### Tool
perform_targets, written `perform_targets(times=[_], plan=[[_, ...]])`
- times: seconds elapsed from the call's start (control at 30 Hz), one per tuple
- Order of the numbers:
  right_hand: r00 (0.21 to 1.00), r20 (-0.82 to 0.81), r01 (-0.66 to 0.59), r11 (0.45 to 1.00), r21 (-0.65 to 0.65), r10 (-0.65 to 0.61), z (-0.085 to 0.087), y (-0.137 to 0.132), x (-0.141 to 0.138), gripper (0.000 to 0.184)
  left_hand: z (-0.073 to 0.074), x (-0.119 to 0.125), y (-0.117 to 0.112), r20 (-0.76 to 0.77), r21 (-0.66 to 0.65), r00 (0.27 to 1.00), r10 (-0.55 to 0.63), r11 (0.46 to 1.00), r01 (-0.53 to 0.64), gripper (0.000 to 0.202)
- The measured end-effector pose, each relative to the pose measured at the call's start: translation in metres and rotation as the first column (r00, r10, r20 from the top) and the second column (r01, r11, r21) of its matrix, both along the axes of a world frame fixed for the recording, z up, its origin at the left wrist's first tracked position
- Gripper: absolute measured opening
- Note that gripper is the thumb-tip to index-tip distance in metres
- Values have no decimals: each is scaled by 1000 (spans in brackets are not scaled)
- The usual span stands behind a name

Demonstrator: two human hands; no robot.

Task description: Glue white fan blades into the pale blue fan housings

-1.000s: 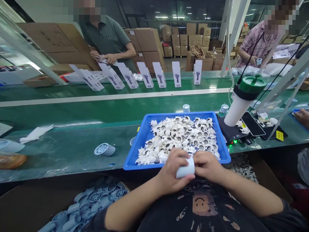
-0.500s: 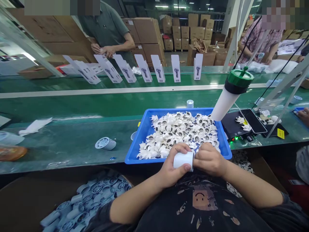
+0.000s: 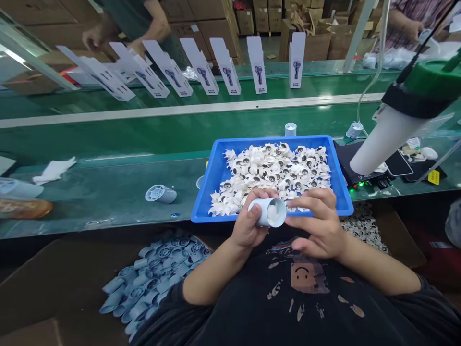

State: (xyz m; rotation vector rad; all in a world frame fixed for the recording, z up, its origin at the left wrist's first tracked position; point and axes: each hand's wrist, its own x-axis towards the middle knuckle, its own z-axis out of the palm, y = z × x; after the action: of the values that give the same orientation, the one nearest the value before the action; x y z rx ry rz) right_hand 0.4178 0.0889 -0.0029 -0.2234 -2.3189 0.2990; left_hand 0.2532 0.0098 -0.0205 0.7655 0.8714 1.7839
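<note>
One pale-blue cylinder (image 3: 260,212), white piece (image 3: 272,213) inside, was gripped by the left hand (image 3: 248,225) at the blue tray (image 3: 202,205)'s near edge; the right hand (image 3: 320,225), spread loosely, hovered beside it. Fitting seemed underway, next needing steadiness.

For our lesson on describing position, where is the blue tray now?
In the head view, the blue tray sits right of centre on the bench, just beyond the left hand and right hand.

Smooth plastic cylinder (image 3: 263,212), plastic tray (image 3: 205,191), glossy worktop (image 3: 108,192)
</note>
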Motion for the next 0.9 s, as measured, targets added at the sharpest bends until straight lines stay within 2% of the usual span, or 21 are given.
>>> perform_targets(times=[0.07,0.17,0.27,0.3,0.43,0.57,0.7,0.8,0.9], plan=[[1000,-4,-20,999,-27,20,-1,-1,1,46,0,-1,-1,-9,-14,1000,15,1000,-15,50],[994,105,-27,1000,-17,28,-1,0,1,64,-1,-2,-2,-38,-25,999,10,1000,-11,50],[999,37,-8,999,-46,10,0,1,0,43,-1,-3,-3,-55,-11,998,21,1000,-22,50],[1000,8,-8,998,-62,8,0,1,0,42,-1,-3,-4,-67,-7,997,28,1000,-28,50],[996,80,-36,997,-68,41,-1,-1,-4,60,-1,-5,-5,-122,23,991,53,998,-51,49],[998,-42,-60,993,-106,56,-3,-2,-7,53,0,-6,-6,-113,75,989,92,994,-83,45],[997,51,-51,994,-92,56,-4,-2,-7,55,1,-6,-6,-138,74,984,109,992,-99,44],[998,-41,-52,993,-104,48,-4,-2,-5,52,3,-8,-4,-58,37,995,77,997,-75,47],[993,-105,-67,991,-113,55,-5,-2,-5,56,4,-11,-2,108,-33,994,-34,999,37,50]])
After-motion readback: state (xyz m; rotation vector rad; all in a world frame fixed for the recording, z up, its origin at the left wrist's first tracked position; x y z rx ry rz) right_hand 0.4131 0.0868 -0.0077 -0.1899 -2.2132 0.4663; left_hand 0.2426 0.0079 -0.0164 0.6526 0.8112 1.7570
